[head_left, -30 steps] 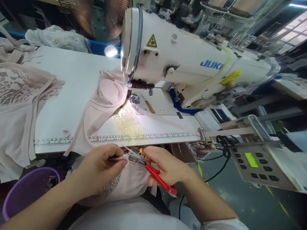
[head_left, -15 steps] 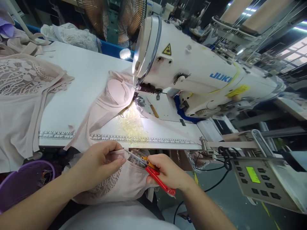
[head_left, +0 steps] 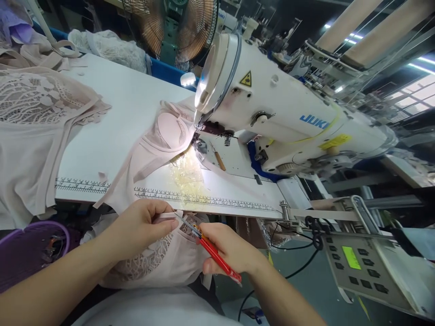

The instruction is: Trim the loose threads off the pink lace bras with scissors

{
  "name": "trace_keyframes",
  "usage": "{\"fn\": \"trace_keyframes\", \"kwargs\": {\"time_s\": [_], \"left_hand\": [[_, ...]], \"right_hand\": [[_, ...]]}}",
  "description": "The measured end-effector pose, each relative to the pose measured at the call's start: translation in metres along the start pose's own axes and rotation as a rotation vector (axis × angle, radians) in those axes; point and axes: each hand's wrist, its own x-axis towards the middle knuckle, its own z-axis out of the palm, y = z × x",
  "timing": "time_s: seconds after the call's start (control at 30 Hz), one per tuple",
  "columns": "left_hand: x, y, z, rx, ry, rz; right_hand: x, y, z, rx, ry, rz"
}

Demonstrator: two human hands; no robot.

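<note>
Presently, both hands were busy just below the near edge of the white, flat table (head_left: 115,95). The left hand (head_left: 144,226), between seven and eight o'clock from the middle of the view, held a narrow edge of the pale pink fabric garment with openwork lace (head_left: 192,258) between its thumb and fingers. This garment was situated at seven o'clock, above the person's lap. The right hand (head_left: 227,251), at six o'clock, was closed around the red-handled metal scissors (head_left: 219,259). Their slim blades pointed toward ten o'clock and lay close together, with the tips beside the left fingertips; whether they touched the fabric, I could not tell.

Upon the table, a second pale pink garment with a moulded cup (head_left: 168,131) lay at ten o'clock, its edge under the head of the white metal sewing machine (head_left: 272,90), which stood at one o'clock. A purple plastic basket (head_left: 25,240) was at eight o'clock.
</note>
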Motion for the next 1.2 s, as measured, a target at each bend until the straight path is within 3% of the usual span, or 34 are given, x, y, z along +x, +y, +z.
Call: {"fn": "trace_keyframes", "kwargs": {"time_s": [0.4,0.67,0.83,0.93,1.0,1.2], "left_hand": [[0.006,-0.009,-0.006,-0.094,-0.066,-0.052],[0.003,-0.004,-0.005,-0.062,-0.039,0.008],[-0.008,-0.001,-0.009,-0.065,-0.01,0.051],[-0.017,0.0,-0.014,-0.039,0.044,0.105],[-0.024,-0.001,-0.016,-0.028,0.126,0.184],[-0.049,-0.008,-0.018,0.13,0.57,0.381]], "right_hand": [[0.002,-0.006,0.013,0.107,0.032,0.059],[0.006,0.002,0.032,0.187,0.146,0.008],[0.007,-0.001,0.024,0.164,0.26,-0.04],[0.009,-0.007,0.014,0.194,0.364,-0.08],[0.012,-0.011,0.013,0.258,0.361,-0.117],[0.025,-0.01,0.036,0.296,0.244,-0.17]]}}
